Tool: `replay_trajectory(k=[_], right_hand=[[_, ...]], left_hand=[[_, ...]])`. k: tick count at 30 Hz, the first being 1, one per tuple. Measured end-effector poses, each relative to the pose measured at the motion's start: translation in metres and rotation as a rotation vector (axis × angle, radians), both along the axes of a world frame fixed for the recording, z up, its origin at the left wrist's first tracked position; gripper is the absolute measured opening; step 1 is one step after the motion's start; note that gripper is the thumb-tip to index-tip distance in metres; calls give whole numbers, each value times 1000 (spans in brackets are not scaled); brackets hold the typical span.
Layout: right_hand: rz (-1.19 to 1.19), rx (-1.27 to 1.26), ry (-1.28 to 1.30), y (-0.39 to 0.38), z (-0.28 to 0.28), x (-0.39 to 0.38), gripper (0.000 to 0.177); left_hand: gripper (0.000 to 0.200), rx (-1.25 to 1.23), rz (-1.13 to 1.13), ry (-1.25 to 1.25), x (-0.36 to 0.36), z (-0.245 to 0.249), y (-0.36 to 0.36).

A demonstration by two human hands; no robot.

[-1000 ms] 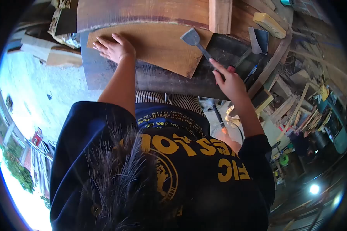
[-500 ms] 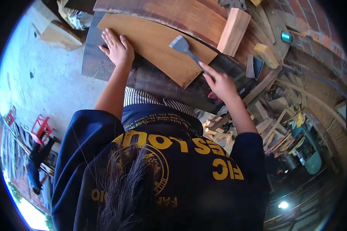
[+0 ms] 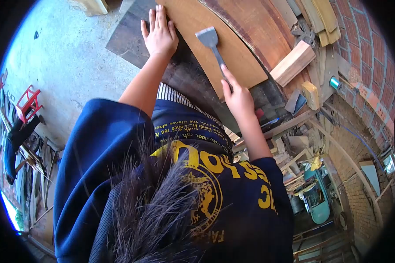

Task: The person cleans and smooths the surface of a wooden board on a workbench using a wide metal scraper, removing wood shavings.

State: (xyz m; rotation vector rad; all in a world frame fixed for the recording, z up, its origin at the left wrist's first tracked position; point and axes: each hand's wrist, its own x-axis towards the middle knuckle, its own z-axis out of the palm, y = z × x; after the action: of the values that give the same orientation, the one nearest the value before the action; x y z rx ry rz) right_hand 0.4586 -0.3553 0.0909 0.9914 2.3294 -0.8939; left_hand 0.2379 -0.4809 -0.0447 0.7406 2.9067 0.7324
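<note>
Scraper nearer the flat, open left hand than before; right hand in closed grip on its handle.

Brick wall, concrete floor, red stool, daylight.

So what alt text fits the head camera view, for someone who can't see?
A person's right hand holds a scraper by its handle, blade on a curved wooden board, while the left hand lies flat at the board's edge. Nearby, wood offcuts lie beside a brick wall.
</note>
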Motion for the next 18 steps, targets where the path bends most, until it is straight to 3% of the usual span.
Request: replay_trajectory(k=[2, 5, 8, 11, 13, 15, 18], right_hand=[[32, 57, 264, -1, -13, 49, 46], [26, 34, 241, -6, 1, 120, 45], [27, 48, 151, -16, 5, 153, 44], [-60, 6, 212, -24, 0, 115, 44], [-96, -31, 215, -23, -9, 61, 44], [-89, 11, 190, -23, -13, 8, 43], [-68, 6, 124, -19, -12, -19, 42]], left_hand=[[60, -61, -139, 30, -1, 8, -28], [67, -197, -304, 85, 0, 15, -47], [69, -118, -284, 32, -1, 10, -43], [62, -190, -319, 58, -3, 19, -45], [57, -544, -441, 138, -1, 27, -44], [56, -425, -423, 119, -1, 21, -46], [57, -259, -578, 111, -5, 14, -60]])
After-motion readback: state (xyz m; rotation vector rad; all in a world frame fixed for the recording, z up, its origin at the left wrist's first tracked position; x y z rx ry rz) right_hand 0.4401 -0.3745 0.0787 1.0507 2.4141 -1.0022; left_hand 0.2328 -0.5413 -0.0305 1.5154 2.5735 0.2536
